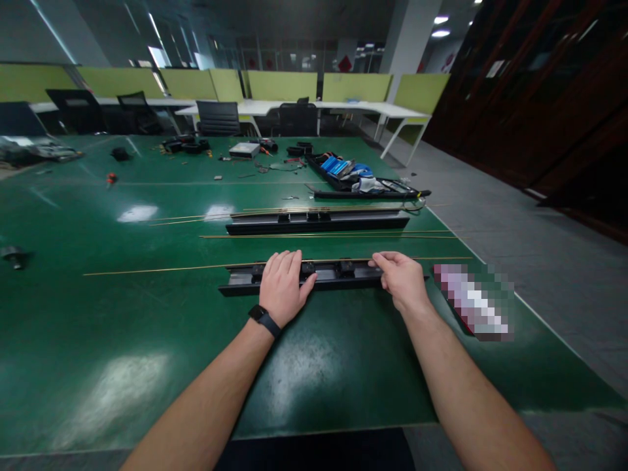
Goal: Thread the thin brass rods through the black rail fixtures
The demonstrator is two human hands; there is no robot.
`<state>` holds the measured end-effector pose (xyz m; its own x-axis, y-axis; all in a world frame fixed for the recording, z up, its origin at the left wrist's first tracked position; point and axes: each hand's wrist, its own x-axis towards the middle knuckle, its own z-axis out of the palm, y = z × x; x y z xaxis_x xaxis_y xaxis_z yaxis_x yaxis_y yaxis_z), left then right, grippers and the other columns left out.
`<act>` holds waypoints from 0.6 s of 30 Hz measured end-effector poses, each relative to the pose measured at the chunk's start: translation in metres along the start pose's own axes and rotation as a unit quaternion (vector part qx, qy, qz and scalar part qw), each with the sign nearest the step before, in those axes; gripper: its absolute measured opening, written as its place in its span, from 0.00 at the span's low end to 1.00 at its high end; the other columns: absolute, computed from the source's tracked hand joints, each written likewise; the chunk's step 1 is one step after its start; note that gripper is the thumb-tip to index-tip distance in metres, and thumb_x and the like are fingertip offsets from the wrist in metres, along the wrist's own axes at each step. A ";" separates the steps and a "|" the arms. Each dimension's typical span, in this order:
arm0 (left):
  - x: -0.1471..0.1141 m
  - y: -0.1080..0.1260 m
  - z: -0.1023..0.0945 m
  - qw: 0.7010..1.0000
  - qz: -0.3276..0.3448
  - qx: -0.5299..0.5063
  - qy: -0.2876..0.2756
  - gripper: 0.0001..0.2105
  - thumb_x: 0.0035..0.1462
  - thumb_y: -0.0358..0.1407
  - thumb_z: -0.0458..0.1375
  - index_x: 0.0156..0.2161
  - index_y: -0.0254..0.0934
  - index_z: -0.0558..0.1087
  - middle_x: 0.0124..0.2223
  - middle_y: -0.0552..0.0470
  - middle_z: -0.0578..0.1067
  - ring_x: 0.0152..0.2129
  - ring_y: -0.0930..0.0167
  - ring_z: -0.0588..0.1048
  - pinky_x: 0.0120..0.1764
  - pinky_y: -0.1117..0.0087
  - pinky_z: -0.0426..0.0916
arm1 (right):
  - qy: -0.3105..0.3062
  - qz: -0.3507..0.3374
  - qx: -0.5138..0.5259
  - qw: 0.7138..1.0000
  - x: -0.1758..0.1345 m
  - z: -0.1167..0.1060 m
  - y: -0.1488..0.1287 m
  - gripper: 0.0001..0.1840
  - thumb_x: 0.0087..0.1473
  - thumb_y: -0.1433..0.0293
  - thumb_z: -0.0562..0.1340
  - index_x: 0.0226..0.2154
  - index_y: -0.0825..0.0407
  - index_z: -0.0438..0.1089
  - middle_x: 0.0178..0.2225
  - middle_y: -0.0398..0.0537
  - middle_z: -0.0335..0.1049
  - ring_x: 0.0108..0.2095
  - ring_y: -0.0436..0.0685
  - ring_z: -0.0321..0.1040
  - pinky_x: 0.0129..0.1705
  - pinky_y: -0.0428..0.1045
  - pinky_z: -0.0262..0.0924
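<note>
A long black channel-shaped rail [333, 286] lies crosswise on the green table in front of me, with small black blocks [345, 267] inside it. Across it rests my left hand [282, 288], palm down, fingers stretched out over the far edge and thumb apart. A thin brass-coloured rod [157, 269] runs along the rail's far side and sticks out beyond both ends. Near the rail's right end, my right hand [401, 280] pinches this rod between thumb and forefinger. The part of the rail under my left hand is hidden.
Behind lies a second black rail [318, 224], with more thin rods [324, 236] near it. A black case [373, 194] with blue packets stands farther back. Tools and a grey box [244, 150] lie at the far side. A blurred-out object [471, 301] lies right, near the table edge.
</note>
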<state>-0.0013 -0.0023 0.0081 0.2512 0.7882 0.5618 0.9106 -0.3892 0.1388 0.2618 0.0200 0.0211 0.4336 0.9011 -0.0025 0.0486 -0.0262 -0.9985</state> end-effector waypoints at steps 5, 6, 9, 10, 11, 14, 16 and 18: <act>0.000 0.000 -0.001 1.000 0.001 0.003 -0.002 0.27 0.68 0.48 0.52 0.62 0.29 0.68 0.58 0.36 0.74 0.59 0.56 0.70 0.66 0.52 0.57 | 0.009 0.001 -0.006 1.000 0.001 -0.001 0.001 0.21 0.43 0.55 0.74 0.32 0.55 0.73 0.31 0.53 0.80 0.11 0.43 0.52 0.11 0.44 0.41; 0.000 0.000 -0.001 1.000 0.001 0.002 -0.002 0.27 0.68 0.48 0.52 0.62 0.30 0.68 0.58 0.36 0.74 0.59 0.56 0.70 0.66 0.52 0.57 | 0.010 -0.003 -0.004 1.000 0.001 -0.001 0.001 0.21 0.43 0.55 0.73 0.32 0.55 0.73 0.31 0.53 0.80 0.11 0.42 0.52 0.11 0.44 0.42; 0.000 0.000 0.000 1.000 -0.001 -0.001 0.002 0.26 0.68 0.48 0.52 0.62 0.30 0.68 0.58 0.37 0.75 0.59 0.55 0.70 0.66 0.53 0.57 | 0.003 -0.016 0.002 1.000 -0.001 -0.001 0.001 0.22 0.44 0.55 0.73 0.33 0.55 0.73 0.31 0.52 0.80 0.10 0.42 0.53 0.11 0.43 0.42; 0.000 0.000 0.000 1.000 -0.002 -0.002 0.003 0.26 0.68 0.48 0.53 0.62 0.30 0.68 0.58 0.37 0.75 0.59 0.55 0.70 0.66 0.53 0.57 | -0.001 -0.019 0.000 1.000 -0.002 -0.001 0.001 0.22 0.45 0.55 0.73 0.34 0.55 0.73 0.31 0.52 0.80 0.10 0.42 0.53 0.10 0.43 0.42; -0.001 0.000 0.000 1.000 -0.002 -0.004 0.003 0.26 0.68 0.48 0.53 0.62 0.30 0.68 0.58 0.37 0.75 0.59 0.55 0.70 0.66 0.52 0.57 | -0.006 -0.021 -0.003 1.000 -0.003 -0.001 0.001 0.22 0.45 0.55 0.73 0.34 0.55 0.73 0.31 0.51 0.80 0.10 0.42 0.53 0.10 0.43 0.41; -0.001 0.000 0.001 1.000 -0.002 -0.005 0.002 0.26 0.68 0.48 0.53 0.62 0.31 0.67 0.58 0.37 0.75 0.59 0.55 0.70 0.66 0.51 0.56 | -0.017 -0.027 -0.015 0.999 -0.004 0.000 0.001 0.22 0.45 0.54 0.73 0.34 0.55 0.74 0.32 0.52 0.80 0.11 0.42 0.52 0.10 0.44 0.42; 0.000 0.000 0.001 1.000 -0.001 -0.003 0.002 0.27 0.68 0.48 0.52 0.63 0.31 0.67 0.58 0.37 0.75 0.60 0.55 0.70 0.67 0.51 0.56 | -0.016 -0.027 -0.014 0.999 -0.003 0.001 0.002 0.21 0.45 0.55 0.73 0.33 0.55 0.74 0.32 0.52 0.80 0.11 0.42 0.52 0.11 0.44 0.42; 0.000 0.000 0.000 1.000 -0.001 -0.001 0.001 0.27 0.68 0.48 0.52 0.62 0.30 0.67 0.58 0.37 0.75 0.60 0.55 0.70 0.67 0.52 0.56 | -0.011 -0.023 -0.009 1.000 -0.001 0.001 0.003 0.20 0.44 0.56 0.73 0.32 0.55 0.74 0.31 0.52 0.80 0.11 0.42 0.53 0.11 0.44 0.43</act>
<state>-0.0014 -0.0020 0.0076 0.2494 0.7874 0.5637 0.9103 -0.3892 0.1409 0.2606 0.0193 0.0180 0.4097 0.9112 0.0423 0.0851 0.0080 -0.9963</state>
